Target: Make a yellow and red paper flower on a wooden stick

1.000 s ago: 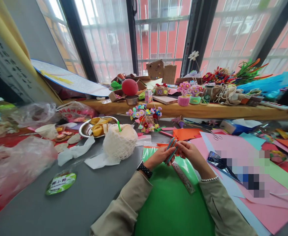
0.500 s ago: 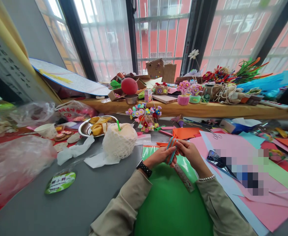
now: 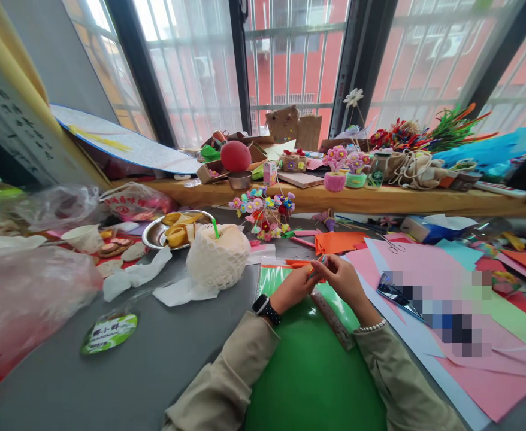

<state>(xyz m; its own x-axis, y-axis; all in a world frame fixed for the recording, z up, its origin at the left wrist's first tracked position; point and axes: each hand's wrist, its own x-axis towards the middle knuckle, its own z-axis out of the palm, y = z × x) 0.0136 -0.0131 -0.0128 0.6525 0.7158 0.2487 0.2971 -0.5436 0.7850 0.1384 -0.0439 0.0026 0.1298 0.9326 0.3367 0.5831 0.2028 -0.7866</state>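
Note:
A small bundle of thin coloured strips [image 3: 320, 263] is held between my two hands above the green sheet, mostly covered by the fingers. My left hand [image 3: 292, 288], with a dark dotted watch on its wrist, is closed around the bundle. From the other side my right hand [image 3: 344, 280], with a beaded bracelet, pinches at the top of it, fingertips touching the left hand. Under both arms lies a glossy green sheet [image 3: 310, 377]. A patterned ruler-like strip [image 3: 333, 320] rests on it below the hands.
To the left stand a coconut in white netting [image 3: 218, 263] and a metal bowl of peels [image 3: 153, 232]. On the right, a phone [image 3: 398, 293] and scissors [image 3: 393, 245] lie on pink paper [image 3: 483, 389]. Wire-stemmed flowers [image 3: 263, 212] stand ahead, before a cluttered ledge [image 3: 191, 194].
My left hand has turned over the bundle, so the strips that showed broadly before are now mostly hidden. Both hands stay close together in nearly the same place.

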